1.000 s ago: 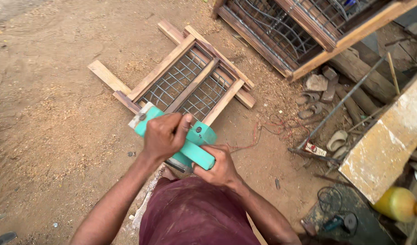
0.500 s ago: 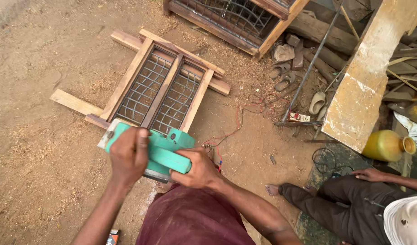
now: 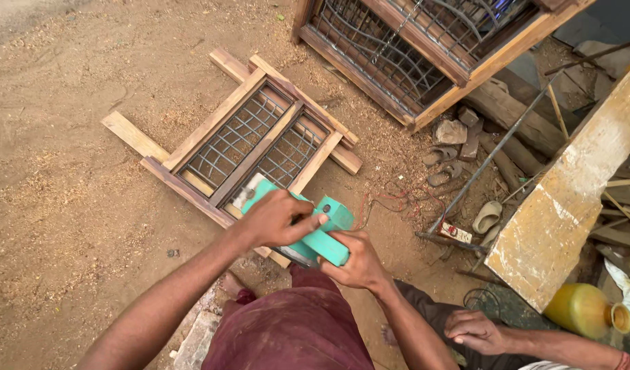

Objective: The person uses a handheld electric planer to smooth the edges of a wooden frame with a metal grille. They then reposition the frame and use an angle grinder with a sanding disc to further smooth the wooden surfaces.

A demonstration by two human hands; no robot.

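Observation:
I hold a teal electric hand planer (image 3: 329,229) over the near corner of a wooden window frame (image 3: 222,120) with a metal grille, which lies flat on sandy ground on loose planks. My left hand (image 3: 277,218) grips the planer's front knob. My right hand (image 3: 356,264) is wrapped around its rear handle. My dark red shorts fill the bottom of the view.
A larger wooden frame with grille (image 3: 424,48) lies at the top right. A paint-stained plank (image 3: 568,205), stones, sandals (image 3: 442,164), a red cord (image 3: 397,202) and a yellow jug (image 3: 585,308) lie to the right. Another person's hand (image 3: 476,332) rests at the bottom right.
The view has shifted, so the frame sits more to the centre. Both hands keep their hold on the planer. The seated person at the right now shows mostly a hand and forearm.

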